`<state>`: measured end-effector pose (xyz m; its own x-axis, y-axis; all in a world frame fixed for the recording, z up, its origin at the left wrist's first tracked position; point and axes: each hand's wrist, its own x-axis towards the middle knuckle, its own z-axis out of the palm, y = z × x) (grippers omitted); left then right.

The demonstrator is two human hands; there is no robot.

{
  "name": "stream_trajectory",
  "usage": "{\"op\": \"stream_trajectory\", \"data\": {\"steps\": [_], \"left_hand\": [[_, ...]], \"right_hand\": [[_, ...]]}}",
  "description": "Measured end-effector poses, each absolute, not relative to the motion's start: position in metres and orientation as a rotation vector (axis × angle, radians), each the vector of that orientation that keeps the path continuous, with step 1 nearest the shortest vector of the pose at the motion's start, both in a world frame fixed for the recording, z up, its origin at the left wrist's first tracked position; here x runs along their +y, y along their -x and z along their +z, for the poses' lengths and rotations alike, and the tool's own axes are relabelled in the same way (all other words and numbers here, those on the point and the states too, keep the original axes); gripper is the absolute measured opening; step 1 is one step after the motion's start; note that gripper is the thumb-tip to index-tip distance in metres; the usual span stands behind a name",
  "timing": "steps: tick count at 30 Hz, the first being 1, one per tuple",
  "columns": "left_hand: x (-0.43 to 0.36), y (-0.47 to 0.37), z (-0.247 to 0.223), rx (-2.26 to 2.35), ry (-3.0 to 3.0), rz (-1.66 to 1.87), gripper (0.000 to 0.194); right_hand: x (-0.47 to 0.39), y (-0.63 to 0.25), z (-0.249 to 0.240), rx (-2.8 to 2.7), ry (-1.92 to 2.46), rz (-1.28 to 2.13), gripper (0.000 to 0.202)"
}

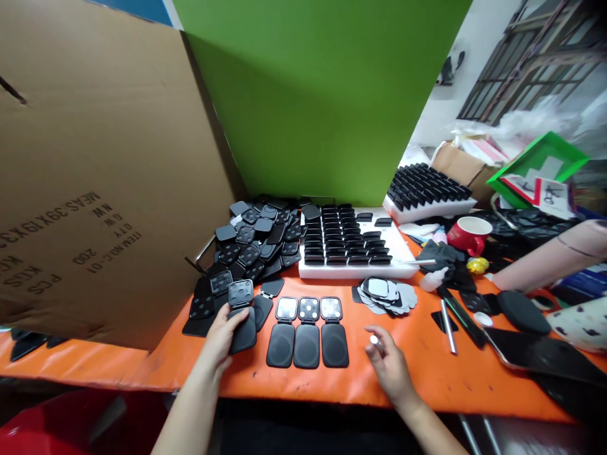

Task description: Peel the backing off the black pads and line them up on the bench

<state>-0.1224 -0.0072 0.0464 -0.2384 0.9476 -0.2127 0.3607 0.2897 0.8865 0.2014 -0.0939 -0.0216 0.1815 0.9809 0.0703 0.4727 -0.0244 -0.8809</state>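
Support the hinged black piece (243, 330) by its near panel; keep it unfolded, thumb clear of the dotted far panel. Align panels with the row of three open pieces (306, 345), to its right on the orange table cover (353, 385). Left hand (219, 336): thumb clamped on the near panel, other fingers mostly hidden. Right hand (392, 370): thumb and fingertips nearly together on a small pale disc (374, 340), right of the row.

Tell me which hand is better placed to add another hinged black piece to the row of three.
Probably the left hand: it already holds a hinged black piece, just left of the row. The right hand pinches a small whitish thing.
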Motion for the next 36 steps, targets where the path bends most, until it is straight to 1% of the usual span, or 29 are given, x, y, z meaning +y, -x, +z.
{"op": "stream_trajectory", "data": {"steps": [2,3,4,6,9,12,16,19,22,26,36], "left_hand": [[-0.023,0.112,0.055,1.588,-1.069,0.963,0.039],[-0.032,0.102,0.058,1.419,-0.906,0.989,0.041],[-0.04,0.091,0.059,1.272,-0.764,0.983,0.043],[-0.054,0.066,0.059,1.079,-0.67,0.889,0.041],[-0.071,0.034,0.052,1.02,-0.845,0.853,0.045],[-0.082,0.02,0.047,1.062,-1.146,0.858,0.052],[-0.091,0.018,0.046,1.069,-1.446,0.792,0.05],[-0.097,0.015,0.043,1.137,-1.588,0.746,0.055],[-0.103,0.012,0.037,1.163,-1.631,0.701,0.061],[-0.111,0.01,0.035,1.148,-1.671,0.65,0.068],[-0.116,0.008,0.041,1.154,-1.595,0.707,0.066]], "right_hand": [[-0.093,-0.194,-0.012,-1.423,1.612,0.769,0.037],[-0.092,-0.187,-0.003,-1.453,1.61,0.776,0.035],[-0.091,-0.178,0.008,-1.495,1.619,0.784,0.032],[-0.088,-0.16,0.037,-1.694,1.573,0.844,0.028],[-0.082,-0.138,0.077,-1.898,1.556,0.816,0.024],[-0.078,-0.135,0.097,-1.967,1.663,0.711,0.023],[-0.081,-0.145,0.103,-2.15,1.759,0.567,0.024],[-0.084,-0.149,0.106,-2.249,1.758,0.521,0.023],[-0.085,-0.149,0.107,-2.273,1.671,0.615,0.023],[-0.083,-0.146,0.102,-2.197,1.681,0.751,0.026],[-0.089,-0.143,0.092,-2.031,1.581,0.891,0.022]]}}
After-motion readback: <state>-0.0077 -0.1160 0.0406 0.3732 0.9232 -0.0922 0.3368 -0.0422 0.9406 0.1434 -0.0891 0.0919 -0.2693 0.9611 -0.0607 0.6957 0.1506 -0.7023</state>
